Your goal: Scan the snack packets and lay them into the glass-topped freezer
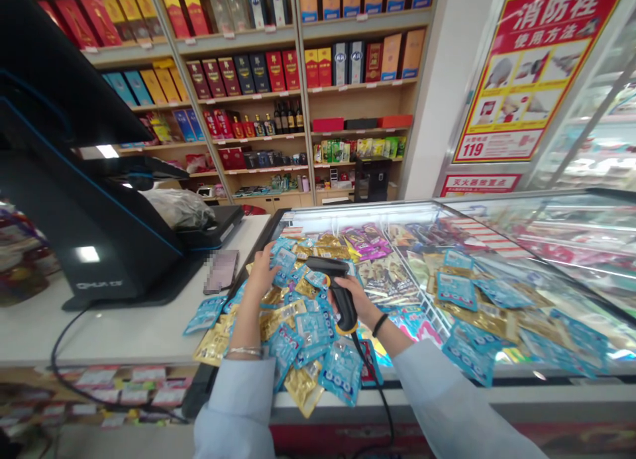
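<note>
My right hand is wrapped round the grip of a black barcode scanner, whose head points left over a heap of packets. A cable runs from its grip toward the counter's front edge. At the heap's left side, my left hand has its thumb and fingers closed on a blue snack packet. Around and below both hands lie several more blue packets and gold packets, overlapping on the freezer's glass top. The scanner's head hides part of the heap.
Left of the heap, a white counter carries a black checkout machine and a phone-like flat object, partly blurred. More packets lie on the freezer at right. Shelves of boxes stand behind.
</note>
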Demonstrator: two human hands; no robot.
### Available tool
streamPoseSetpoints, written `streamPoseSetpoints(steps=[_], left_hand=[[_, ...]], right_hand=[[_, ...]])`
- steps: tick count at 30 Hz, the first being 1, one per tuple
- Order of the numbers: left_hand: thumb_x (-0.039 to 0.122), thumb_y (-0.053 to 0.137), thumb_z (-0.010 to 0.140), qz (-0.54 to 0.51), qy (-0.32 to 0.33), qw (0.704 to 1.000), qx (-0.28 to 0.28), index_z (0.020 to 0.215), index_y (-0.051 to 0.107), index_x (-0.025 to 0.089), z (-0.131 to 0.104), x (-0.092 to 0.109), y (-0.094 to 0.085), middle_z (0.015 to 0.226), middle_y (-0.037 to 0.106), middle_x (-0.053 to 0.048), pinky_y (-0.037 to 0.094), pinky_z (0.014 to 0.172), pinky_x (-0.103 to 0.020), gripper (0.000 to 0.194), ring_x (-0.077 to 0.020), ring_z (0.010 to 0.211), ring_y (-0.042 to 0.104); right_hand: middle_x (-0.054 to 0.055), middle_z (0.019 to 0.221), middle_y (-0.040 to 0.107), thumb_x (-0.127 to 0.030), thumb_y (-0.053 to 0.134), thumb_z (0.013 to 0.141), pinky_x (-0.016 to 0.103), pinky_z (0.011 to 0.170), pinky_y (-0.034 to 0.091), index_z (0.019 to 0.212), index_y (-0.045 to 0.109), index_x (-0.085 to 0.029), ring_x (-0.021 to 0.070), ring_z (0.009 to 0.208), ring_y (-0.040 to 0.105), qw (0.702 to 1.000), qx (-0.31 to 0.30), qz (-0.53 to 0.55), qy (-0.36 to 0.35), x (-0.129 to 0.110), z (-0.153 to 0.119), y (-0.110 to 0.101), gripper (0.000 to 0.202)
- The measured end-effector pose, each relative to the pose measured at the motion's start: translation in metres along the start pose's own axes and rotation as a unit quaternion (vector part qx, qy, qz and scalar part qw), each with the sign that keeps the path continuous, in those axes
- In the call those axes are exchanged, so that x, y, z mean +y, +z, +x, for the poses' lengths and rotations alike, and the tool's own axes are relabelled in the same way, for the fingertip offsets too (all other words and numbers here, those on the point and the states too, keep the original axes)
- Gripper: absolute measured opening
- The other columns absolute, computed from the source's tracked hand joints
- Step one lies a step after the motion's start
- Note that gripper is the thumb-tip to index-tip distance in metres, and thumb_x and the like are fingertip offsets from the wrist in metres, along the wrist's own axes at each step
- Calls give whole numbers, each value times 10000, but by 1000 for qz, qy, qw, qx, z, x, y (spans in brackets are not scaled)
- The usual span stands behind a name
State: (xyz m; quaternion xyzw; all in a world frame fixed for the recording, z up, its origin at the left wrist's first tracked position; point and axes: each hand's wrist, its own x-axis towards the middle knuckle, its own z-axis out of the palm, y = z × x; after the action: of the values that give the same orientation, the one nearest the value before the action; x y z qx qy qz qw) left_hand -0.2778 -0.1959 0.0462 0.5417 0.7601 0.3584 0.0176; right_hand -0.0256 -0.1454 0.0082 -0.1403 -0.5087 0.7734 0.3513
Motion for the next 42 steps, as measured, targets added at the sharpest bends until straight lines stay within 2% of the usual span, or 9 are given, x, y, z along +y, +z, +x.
streamPoseSetpoints(steps=[6, 11, 20, 26, 35, 42], left_hand=[[135, 542, 777, -19, -19, 994, 103, 1364, 479, 232, 1, -1, 2, 1059, 610, -91, 467, 968, -405, 598, -234, 1018, 612], [130, 518, 786, -45, -21, 987, 152, 1396, 444, 243, 2, 0, 5, 1063, 672, -67, 464, 969, -402, 625, -237, 1002, 630], [156, 464, 814, -9, 57, 982, 179, 1351, 503, 172, 2, 8, 15, 1152, 623, -126, 454, 980, -429, 539, -274, 1084, 584], [149, 474, 801, -17, 67, 979, 193, 1348, 490, 167, 3, 7, 17, 1178, 609, -127, 452, 990, -421, 548, -269, 1102, 572], [155, 490, 792, -36, 77, 976, 201, 1325, 505, 181, 4, 5, 20, 1175, 616, -115, 445, 1008, -421, 534, -261, 1116, 571], [140, 483, 791, -31, 79, 976, 202, 1321, 504, 188, 2, 9, 18, 1176, 612, -116, 452, 999, -427, 532, -264, 1115, 571]], right_hand=[[34, 536, 655, -483, 659, 707, 212, 328, 417, 776, 609, -145, 138, 351, 560, 1000, 8, 4, -3, -2, -4, 2, 348], [38, 536, 654, -481, 646, 718, 213, 332, 411, 775, 605, -144, 137, 356, 560, 1000, 4, 2, -9, -3, -4, 2, 344], [33, 527, 650, -494, 649, 700, 219, 334, 417, 745, 592, -149, 140, 350, 559, 1000, 20, -5, -6, -4, -4, 0, 352], [25, 508, 630, -510, 642, 685, 227, 334, 417, 692, 572, -159, 140, 345, 550, 999, 38, -7, 5, -5, -5, 2, 358], [9, 511, 616, -497, 612, 705, 230, 349, 407, 751, 586, -159, 134, 354, 538, 999, 44, 2, -7, -4, -3, -1, 342], [9, 503, 614, -498, 612, 718, 222, 344, 403, 719, 583, -162, 131, 352, 542, 999, 36, 3, -13, -2, -2, -3, 337]])
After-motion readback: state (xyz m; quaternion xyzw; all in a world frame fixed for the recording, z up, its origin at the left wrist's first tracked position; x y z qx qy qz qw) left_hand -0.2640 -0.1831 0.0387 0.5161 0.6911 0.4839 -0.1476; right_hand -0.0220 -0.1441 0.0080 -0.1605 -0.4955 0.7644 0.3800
